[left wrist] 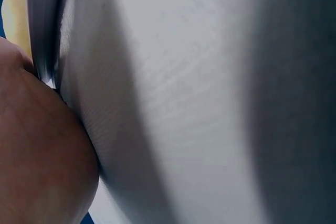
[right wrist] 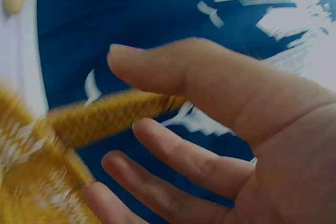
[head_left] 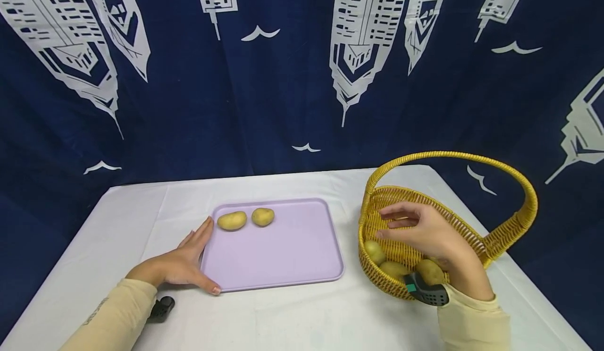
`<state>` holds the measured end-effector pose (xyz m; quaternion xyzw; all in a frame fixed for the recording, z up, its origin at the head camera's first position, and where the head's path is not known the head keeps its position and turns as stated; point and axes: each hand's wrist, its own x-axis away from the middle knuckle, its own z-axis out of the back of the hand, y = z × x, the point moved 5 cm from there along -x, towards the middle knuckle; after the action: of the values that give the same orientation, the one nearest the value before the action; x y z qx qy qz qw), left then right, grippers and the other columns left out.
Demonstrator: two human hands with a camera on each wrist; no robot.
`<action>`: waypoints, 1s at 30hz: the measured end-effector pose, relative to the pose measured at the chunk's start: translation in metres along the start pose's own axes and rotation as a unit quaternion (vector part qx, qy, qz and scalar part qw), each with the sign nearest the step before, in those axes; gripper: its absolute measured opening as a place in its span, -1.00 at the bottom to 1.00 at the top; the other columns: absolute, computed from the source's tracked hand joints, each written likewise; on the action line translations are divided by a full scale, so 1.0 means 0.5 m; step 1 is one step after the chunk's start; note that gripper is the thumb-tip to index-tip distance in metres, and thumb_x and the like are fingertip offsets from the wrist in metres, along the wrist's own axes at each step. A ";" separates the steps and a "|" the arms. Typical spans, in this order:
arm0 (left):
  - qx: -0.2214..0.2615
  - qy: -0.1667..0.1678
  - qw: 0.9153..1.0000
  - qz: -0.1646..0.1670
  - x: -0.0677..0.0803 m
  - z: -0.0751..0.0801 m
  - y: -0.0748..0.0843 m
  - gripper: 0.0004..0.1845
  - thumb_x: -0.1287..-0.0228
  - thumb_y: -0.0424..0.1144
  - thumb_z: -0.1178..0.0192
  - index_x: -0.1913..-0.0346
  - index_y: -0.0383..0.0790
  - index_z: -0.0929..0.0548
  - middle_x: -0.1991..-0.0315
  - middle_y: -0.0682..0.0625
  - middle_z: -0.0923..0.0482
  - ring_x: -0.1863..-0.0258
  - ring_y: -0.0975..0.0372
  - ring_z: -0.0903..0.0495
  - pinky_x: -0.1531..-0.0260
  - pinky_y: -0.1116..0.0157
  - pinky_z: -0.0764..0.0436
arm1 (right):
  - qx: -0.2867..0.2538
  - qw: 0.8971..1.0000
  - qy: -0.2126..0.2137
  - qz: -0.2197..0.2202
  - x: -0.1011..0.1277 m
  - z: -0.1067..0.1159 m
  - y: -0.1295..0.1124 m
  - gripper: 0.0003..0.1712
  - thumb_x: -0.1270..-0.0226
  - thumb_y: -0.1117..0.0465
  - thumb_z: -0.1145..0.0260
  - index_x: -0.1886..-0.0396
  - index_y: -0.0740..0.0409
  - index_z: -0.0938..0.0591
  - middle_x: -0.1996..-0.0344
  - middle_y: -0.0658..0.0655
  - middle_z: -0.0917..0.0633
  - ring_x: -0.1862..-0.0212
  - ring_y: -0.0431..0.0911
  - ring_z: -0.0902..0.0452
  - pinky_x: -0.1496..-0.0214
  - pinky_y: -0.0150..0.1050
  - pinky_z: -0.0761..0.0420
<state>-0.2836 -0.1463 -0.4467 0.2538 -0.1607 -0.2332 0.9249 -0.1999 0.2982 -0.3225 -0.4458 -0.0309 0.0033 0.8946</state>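
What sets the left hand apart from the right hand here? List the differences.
The left hand rests flat on the white table, fingers straight against the purple tray's edge; the right hand hovers over the yellow basket, fingers relaxed and spread. The left hand touches the tray; the right hand touches nothing visibly. Both hold nothing.

Desk (head_left: 292, 314) under white cloth, creases running back from front edge. Behind it, dark blue curtain (head_left: 283, 94) printed with white skyscrapers and small white gulls, hanging to desk's far edge and down both sides. Small black object (head_left: 162, 308) lies on cloth near front left, just short of tray's near corner; too small to identify.
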 end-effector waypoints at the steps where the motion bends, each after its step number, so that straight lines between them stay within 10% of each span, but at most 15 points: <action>1: 0.000 0.000 1.000 -0.001 0.000 0.000 0.000 0.67 0.60 0.35 -0.52 -0.48 -0.27 0.39 -0.52 -0.19 0.52 -0.46 -0.28 0.40 -0.37 -0.28 0.25 | -0.005 1.000 -0.008 -0.007 -0.003 0.001 0.013 -0.35 0.04 -0.01 -0.53 -0.06 0.15 -0.58 -0.06 0.20 -0.61 -0.04 0.04 -0.59 0.09 -0.37 -0.63; 19: 0.001 -0.005 1.000 -0.008 0.002 0.000 0.003 0.66 0.57 0.33 -0.52 -0.48 -0.29 0.40 -0.52 -0.19 0.54 -0.46 -0.25 0.41 -0.38 -0.27 0.27 | -0.002 0.991 -0.134 -0.009 -0.042 -0.042 0.102 -0.25 0.07 0.14 -0.54 -0.15 0.31 -0.49 -0.09 0.32 -0.57 -0.11 0.12 -0.53 -0.10 -0.17 -0.60; 30: 0.000 -0.002 1.000 0.001 0.001 0.000 -0.001 0.67 0.59 0.36 -0.50 -0.49 -0.26 0.40 -0.52 -0.18 0.53 -0.46 -0.28 0.41 -0.38 -0.27 0.27 | 0.048 0.991 -0.120 -0.029 -0.020 -0.050 0.089 -0.20 0.09 0.09 -0.55 -0.17 0.27 -0.46 -0.05 0.28 -0.58 -0.11 0.13 -0.52 -0.09 -0.09 -0.60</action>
<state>-0.2834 -0.1467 -0.4470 0.2534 -0.1629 -0.2323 0.9248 -0.2074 0.3047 -0.3733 -0.3978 -0.1504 0.0321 0.9045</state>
